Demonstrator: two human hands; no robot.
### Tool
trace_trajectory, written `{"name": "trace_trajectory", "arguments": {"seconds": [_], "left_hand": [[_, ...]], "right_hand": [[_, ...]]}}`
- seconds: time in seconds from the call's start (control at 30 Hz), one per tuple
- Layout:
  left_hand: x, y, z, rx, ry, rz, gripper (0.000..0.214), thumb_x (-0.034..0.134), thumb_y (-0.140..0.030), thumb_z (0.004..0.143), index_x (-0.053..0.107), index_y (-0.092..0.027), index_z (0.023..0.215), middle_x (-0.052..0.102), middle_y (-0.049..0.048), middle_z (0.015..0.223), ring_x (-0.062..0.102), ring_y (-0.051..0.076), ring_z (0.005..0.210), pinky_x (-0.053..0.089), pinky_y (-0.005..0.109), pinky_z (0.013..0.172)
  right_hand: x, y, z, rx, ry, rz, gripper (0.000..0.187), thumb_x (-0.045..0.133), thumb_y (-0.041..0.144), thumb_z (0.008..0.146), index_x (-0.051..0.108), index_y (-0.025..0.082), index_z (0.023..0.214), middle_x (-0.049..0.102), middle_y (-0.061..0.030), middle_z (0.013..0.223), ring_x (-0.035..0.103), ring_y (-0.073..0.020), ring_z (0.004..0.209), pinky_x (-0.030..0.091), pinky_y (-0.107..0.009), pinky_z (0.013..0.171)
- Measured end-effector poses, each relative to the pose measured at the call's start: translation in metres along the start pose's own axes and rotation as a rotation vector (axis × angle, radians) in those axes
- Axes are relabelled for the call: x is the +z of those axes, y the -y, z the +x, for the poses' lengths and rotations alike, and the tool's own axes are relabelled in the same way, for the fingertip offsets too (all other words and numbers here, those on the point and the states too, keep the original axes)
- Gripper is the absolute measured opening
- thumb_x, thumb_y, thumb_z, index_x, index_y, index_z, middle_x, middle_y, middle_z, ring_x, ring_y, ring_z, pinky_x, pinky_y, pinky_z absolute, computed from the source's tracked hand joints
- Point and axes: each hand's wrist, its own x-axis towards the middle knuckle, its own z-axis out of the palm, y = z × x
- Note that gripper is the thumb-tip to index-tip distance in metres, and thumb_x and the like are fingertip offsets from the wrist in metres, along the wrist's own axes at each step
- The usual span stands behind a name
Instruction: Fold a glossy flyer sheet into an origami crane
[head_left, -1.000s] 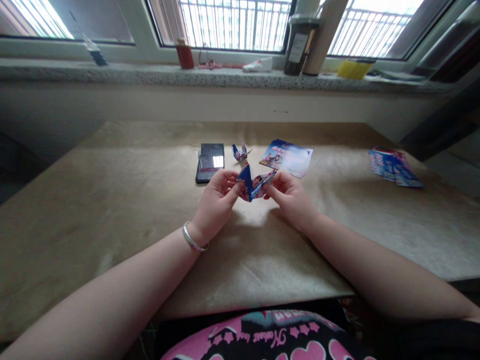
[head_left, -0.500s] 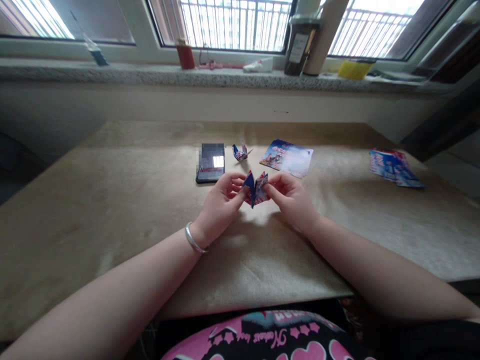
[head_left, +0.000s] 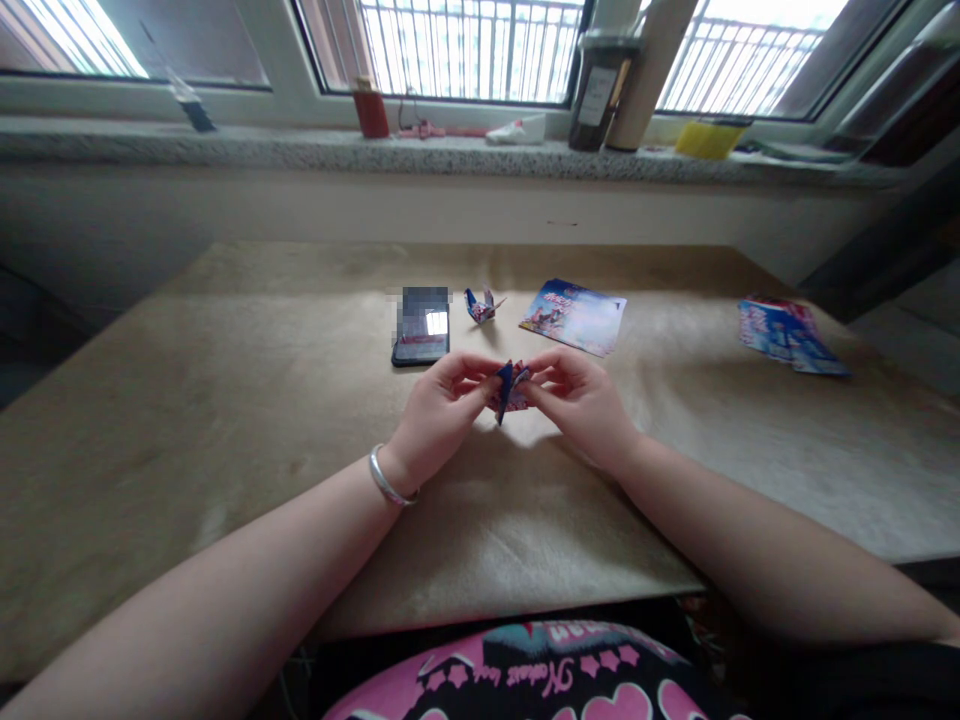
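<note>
A small folded paper piece (head_left: 507, 392), blue and patterned red and white, is held between both hands just above the table. My left hand (head_left: 448, 397), with a silver bangle at the wrist, pinches its left side between thumb and fingers. On the other side my right hand (head_left: 581, 397) is closed on it the same way. The fingertips cover part of the folds. Beyond the hands stands a finished-looking origami crane (head_left: 482, 306) in similar paper.
A dark phone (head_left: 421, 328) lies left of the crane, and printed paper sheets (head_left: 574, 316) lie to its right. More printed sheets (head_left: 792, 336) are fanned out at the table's (head_left: 225, 400) right. Behind it, the windowsill (head_left: 285, 150) carries several containers.
Both hands have tilted the folded paper and drawn slightly closer together around it. Its blue flap now looks narrower and sits a little lower.
</note>
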Motion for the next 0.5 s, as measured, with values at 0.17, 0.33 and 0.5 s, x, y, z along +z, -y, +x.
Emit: {"name": "trace_trajectory", "arguments": {"seconds": [0.17, 0.33, 0.5], "left_hand": [[-0.0002, 0.0007, 0.0006, 0.005, -0.010, -0.041, 0.018, 0.070, -0.028, 0.077, 0.062, -0.015, 0.088, 0.067, 0.0010, 0.083, 0.067, 0.012, 0.072, 0.058, 0.023, 0.068], [0.0003, 0.0003, -0.0003, -0.041, 0.042, -0.077, 0.022, 0.072, -0.029, 0.076, 0.061, -0.014, 0.088, 0.068, 0.0022, 0.080, 0.068, 0.015, 0.071, 0.058, 0.025, 0.066], [0.0011, 0.0005, -0.0003, -0.053, 0.040, -0.094, 0.020, 0.071, -0.027, 0.076, 0.060, -0.014, 0.085, 0.067, 0.0010, 0.078, 0.067, 0.013, 0.070, 0.058, 0.025, 0.068]], "right_hand": [[0.0007, 0.0024, 0.0004, 0.041, -0.007, 0.060, 0.028, 0.072, 0.042, 0.073, 0.060, 0.019, 0.082, 0.067, -0.0008, 0.074, 0.066, -0.0145, 0.066, 0.057, -0.029, 0.060], [0.0021, 0.0007, 0.0025, 0.101, -0.006, 0.078, 0.033, 0.075, 0.045, 0.068, 0.058, 0.018, 0.076, 0.067, 0.0001, 0.072, 0.066, -0.0135, 0.064, 0.058, -0.028, 0.060], [0.0018, 0.0009, 0.0013, 0.111, 0.002, 0.055, 0.030, 0.072, 0.044, 0.072, 0.058, 0.019, 0.081, 0.067, 0.0000, 0.076, 0.067, -0.0141, 0.064, 0.058, -0.030, 0.063]]}}
